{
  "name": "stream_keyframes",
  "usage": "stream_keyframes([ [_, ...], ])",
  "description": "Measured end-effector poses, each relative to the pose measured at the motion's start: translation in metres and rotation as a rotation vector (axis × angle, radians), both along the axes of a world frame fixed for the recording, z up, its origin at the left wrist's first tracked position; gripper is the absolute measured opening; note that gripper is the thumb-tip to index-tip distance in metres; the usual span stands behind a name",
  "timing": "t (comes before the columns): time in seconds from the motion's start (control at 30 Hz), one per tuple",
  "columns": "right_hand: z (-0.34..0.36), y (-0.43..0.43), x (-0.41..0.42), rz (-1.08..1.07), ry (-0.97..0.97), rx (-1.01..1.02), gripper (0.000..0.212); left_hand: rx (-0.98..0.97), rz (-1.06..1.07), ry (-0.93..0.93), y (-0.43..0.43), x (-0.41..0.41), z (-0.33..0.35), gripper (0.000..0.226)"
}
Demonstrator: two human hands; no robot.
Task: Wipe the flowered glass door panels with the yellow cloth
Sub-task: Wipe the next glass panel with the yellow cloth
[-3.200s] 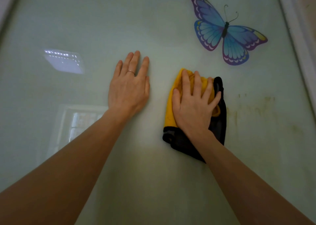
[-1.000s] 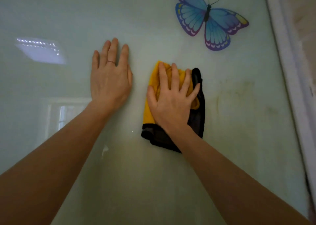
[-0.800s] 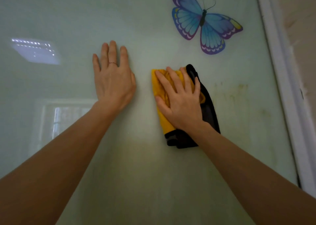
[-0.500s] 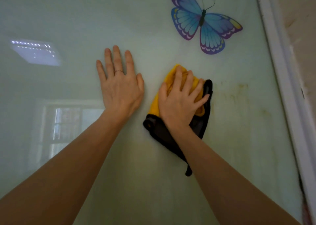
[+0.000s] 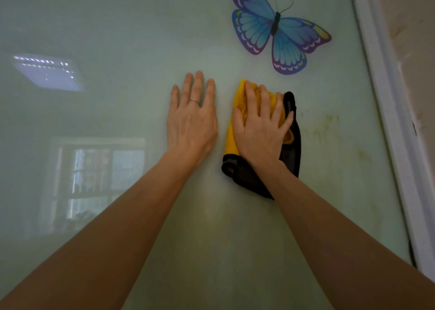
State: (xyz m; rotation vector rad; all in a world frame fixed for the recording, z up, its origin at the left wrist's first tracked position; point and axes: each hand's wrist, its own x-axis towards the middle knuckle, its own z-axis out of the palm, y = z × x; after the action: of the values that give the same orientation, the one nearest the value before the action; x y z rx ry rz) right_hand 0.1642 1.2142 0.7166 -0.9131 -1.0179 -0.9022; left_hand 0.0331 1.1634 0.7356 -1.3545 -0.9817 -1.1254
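My right hand (image 5: 260,131) lay flat, fingers straight, pressing the yellow cloth (image 5: 231,131) against the glass door panel (image 5: 117,27) toward its right edge, below the butterfly sticker (image 5: 277,29). My left hand (image 5: 191,126) rested flat on the glass just beside the cloth, holding nothing. Yellowish smears (image 5: 322,126) marked the glass between the cloth and the white frame (image 5: 381,98).

The glass door panel (image 5: 113,22) fills nearly the whole frame: a pale green, frosted-looking sheet with faint reflections on its left side, a blue and purple butterfly sticker (image 5: 277,29) at upper right and yellowish-brown smears (image 5: 322,126) at middle right. The yellow cloth (image 5: 231,133), bunched and folded so that its black edging and dark underside show along the right and bottom, lies against the glass just right of centre, below the butterfly and left of the smears, under the right hand (image 5: 259,131).
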Motion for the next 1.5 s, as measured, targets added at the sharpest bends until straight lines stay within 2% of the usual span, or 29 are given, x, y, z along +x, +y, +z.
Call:
stream_keyframes([
  [0.1, -0.020, 0.002, -0.003, -0.027, -0.025, 0.084, 0.056, -0.013, -0.003, 0.043, 0.008, 0.021, 0.003, 0.068],
  [0.27, -0.022, 0.007, 0.015, -0.036, -0.162, 0.107, 0.055, 0.049, -0.004, 0.048, 0.017, 0.026, 0.003, 0.063],
  [0.37, 0.004, 0.011, 0.038, -0.038, -0.087, 0.082, 0.056, 0.078, -0.006, 0.051, 0.016, 0.027, 0.003, 0.059],
  [0.47, 0.017, 0.014, 0.047, 0.028, -0.034, -0.030, 0.064, 0.121, 0.009, 0.038, 0.020, 0.028, 0.003, 0.054],
  [0.57, 0.014, 0.013, 0.041, 0.020, -0.007, -0.022, 0.062, 0.129, 0.023, 0.042, 0.020, 0.028, 0.002, 0.055],
  [0.8, -0.041, 0.008, 0.018, -0.029, -0.033, 0.061, 0.056, 0.041, 0.041, 0.008, 0.015, 0.030, 0.001, 0.058],
  [0.97, -0.060, 0.003, 0.013, -0.039, -0.132, 0.022, 0.056, -0.026, 0.025, 0.008, 0.006, 0.034, -0.001, 0.075],
  [1.07, -0.029, 0.004, 0.020, -0.046, -0.127, 0.017, 0.056, -0.014, 0.010, 0.013, 0.008, 0.032, -0.002, 0.071],
  [1.23, 0.008, -0.001, 0.027, 0.038, -0.043, -0.151, 0.069, -0.010, 0.009, 0.014, 0.010, 0.031, -0.001, 0.068],
  [1.5, -0.056, 0.002, 0.018, -0.031, -0.061, -0.026, 0.056, 0.013, 0.031, 0.026, 0.015, 0.030, -0.001, 0.057],
])
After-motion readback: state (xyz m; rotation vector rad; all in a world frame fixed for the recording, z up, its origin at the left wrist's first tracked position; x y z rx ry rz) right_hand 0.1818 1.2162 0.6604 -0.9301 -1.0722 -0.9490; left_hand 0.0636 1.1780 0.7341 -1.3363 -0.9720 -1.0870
